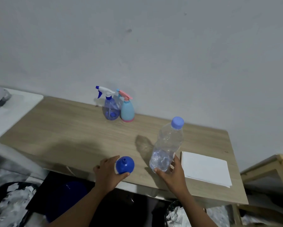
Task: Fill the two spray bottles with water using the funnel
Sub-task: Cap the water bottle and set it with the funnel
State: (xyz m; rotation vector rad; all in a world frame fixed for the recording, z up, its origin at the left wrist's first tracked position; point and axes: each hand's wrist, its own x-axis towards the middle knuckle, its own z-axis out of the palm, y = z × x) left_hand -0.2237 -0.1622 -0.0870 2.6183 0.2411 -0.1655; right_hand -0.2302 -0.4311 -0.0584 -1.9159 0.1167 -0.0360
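Head view: fingers (124, 174) of the left hand (106, 175) clasp the probably light, rigid funnel (125, 164), while the right hand (174, 175) clasps the thin, crushable-looking bottle (167, 145) low down.

Blue funnel (125, 164) in left hand (107, 174), pinched btwn thumb & fingers, spout up. Clear water bottle (167, 145) w/ blue cap on, some water in it, tilted, base gripped by right hand (171, 172). Well beyond both hands, two upright spray bottles touching, heads on: see-through blue sprayer (110, 109) w/ white/blue trigger, and to its right teal sprayer (127, 112) w/ pink trigger & base.
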